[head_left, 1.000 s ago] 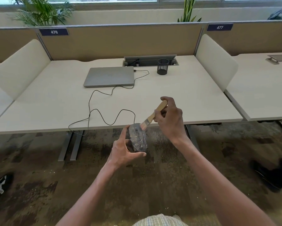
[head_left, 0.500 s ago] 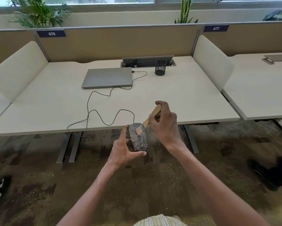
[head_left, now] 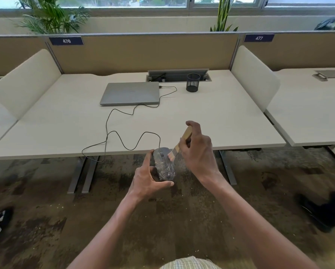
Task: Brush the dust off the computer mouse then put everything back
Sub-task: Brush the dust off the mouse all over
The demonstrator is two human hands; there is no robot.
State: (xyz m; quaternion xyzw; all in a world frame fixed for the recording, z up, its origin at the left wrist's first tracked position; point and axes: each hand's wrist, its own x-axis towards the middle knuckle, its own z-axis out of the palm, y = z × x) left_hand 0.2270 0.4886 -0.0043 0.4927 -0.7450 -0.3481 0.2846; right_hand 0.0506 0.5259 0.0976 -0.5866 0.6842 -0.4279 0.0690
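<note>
Left grip (head_left: pixel 149 177) clasps mouse (head_left: pixel 163 164) | right grip (head_left: pixel 196 150) pinches brush (head_left: pixel 179 145) | pale desk (head_left: pixel 211 117) | mottled carpet (head_left: pixel 46 220)

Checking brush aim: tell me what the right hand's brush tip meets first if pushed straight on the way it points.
The mouse in the left hand. The brush in the right hand slants down-left, bristles at or nearly on its top; contact is unclear.

Bright, even daylight comes from the windows (head_left: pixel 124 1) along the top edge, which are overexposed toward the corners. The desk (head_left: pixel 65 123) is softly lit with no hard shadows; the carpet (head_left: pixel 46 230) beneath its front edge is darker. Wide-angle distortion bows the partition (head_left: pixel 153 53) and the desk's edges. The brush (head_left: pixel 179 145) bristles are slightly motion-blurred, and the lower corners look soft.
</note>
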